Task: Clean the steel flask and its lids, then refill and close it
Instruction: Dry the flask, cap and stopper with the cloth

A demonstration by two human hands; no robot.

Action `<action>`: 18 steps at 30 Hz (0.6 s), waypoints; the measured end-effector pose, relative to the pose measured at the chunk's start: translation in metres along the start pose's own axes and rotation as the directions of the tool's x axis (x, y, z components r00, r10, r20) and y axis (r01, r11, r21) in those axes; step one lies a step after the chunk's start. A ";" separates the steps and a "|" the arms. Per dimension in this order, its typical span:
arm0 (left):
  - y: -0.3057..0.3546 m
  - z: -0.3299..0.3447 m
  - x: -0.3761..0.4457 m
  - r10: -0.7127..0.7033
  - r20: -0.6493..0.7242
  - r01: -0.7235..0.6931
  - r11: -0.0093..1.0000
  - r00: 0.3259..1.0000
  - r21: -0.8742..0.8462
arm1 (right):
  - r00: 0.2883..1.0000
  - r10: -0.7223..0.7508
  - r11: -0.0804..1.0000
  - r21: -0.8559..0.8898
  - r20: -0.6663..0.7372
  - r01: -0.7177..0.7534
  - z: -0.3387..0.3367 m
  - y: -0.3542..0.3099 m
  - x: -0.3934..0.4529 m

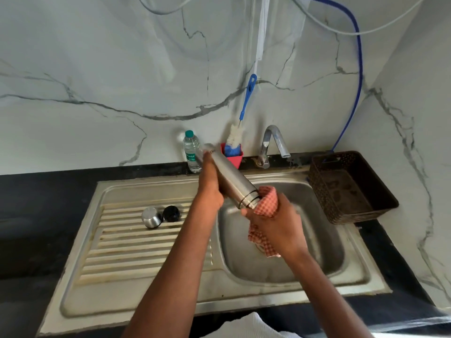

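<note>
The steel flask (233,178) lies tilted over the sink basin, its mouth end pointing down to the right. My left hand (210,186) grips its body from the left. My right hand (275,224) holds a red checked cloth (267,203) pressed against the flask's mouth end; the rest of the cloth hangs below my palm. On the ribbed drainboard sit the steel cap (151,217) and, touching it on the right, the black inner lid (171,213).
A steel sink (317,240) with a tap (273,142) at the back. A water bottle (192,151) and a red holder (231,156) with a blue-handled bottle brush (238,132) stand by the wall. A brown basket (351,186) sits right of the basin.
</note>
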State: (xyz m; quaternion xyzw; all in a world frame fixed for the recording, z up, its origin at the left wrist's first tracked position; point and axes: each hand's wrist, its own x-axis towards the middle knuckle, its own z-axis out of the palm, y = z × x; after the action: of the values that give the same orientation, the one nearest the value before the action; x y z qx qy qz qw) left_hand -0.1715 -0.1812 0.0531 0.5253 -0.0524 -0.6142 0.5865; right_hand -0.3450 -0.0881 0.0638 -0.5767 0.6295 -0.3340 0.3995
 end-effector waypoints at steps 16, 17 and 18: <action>-0.004 -0.007 -0.027 -0.086 0.401 0.076 0.996 0.912 0.039 | 0.910 -0.325 0.864 -0.309 0.258 0.397 0.041 -0.020 -0.001; -0.005 -0.003 -0.030 -0.070 0.416 0.059 0.997 0.907 0.040 | 0.921 -0.316 0.881 -0.290 0.226 0.374 0.041 -0.023 0.004; -0.007 -0.001 -0.032 -0.046 0.422 0.030 0.999 0.906 0.045 | 0.930 -0.323 0.888 -0.284 0.176 0.362 0.040 -0.027 0.012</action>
State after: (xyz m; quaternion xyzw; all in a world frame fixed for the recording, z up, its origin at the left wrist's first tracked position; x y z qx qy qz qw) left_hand -0.1829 -0.1537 0.0660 0.3917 -0.1792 -0.7236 0.5393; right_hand -0.2970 -0.1017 0.0675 -0.7540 0.5366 -0.2592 0.2764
